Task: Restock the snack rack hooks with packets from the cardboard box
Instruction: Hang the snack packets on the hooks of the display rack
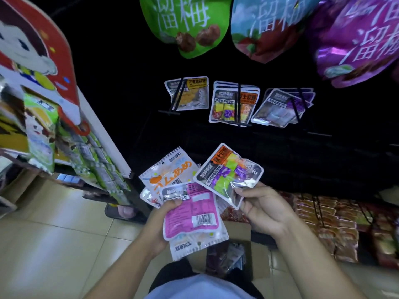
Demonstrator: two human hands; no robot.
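1. Left hand (160,225): the grip is curled round a fanned stack of packets, thumb pressed on the front of the topmost one.
2. Pink packet (191,209): top of the stack, back face with barcode towards the camera, held upright.
3. White packet with orange lettering (167,171): behind the pink packet, fanned out to the far left; further packets lie beneath, their kind unclear.
4. Right hand (262,209): the grip pinches the near corner of a single packet between thumb and fingers.
5. Mixed-colour candy packet (228,173): held by the right hand, tilted, just right of the stack and overlapping its edge.
6. Cardboard box (258,251): on the floor, near, below and between the two hands; flaps open, dark packets visible inside.
7. Snack rack (280,147): dark frame, far side of the scene. Three hooks at mid height carry a yellow packet (187,93), a matching mixed-colour group (234,102) and a purple group (282,107), left to right.
8. Large pouches above: green (183,22), blue-red (265,29), purple (356,39).
9. Left display stand (43,104): carries green packets.
10. Tiled floor (54,244): near left.
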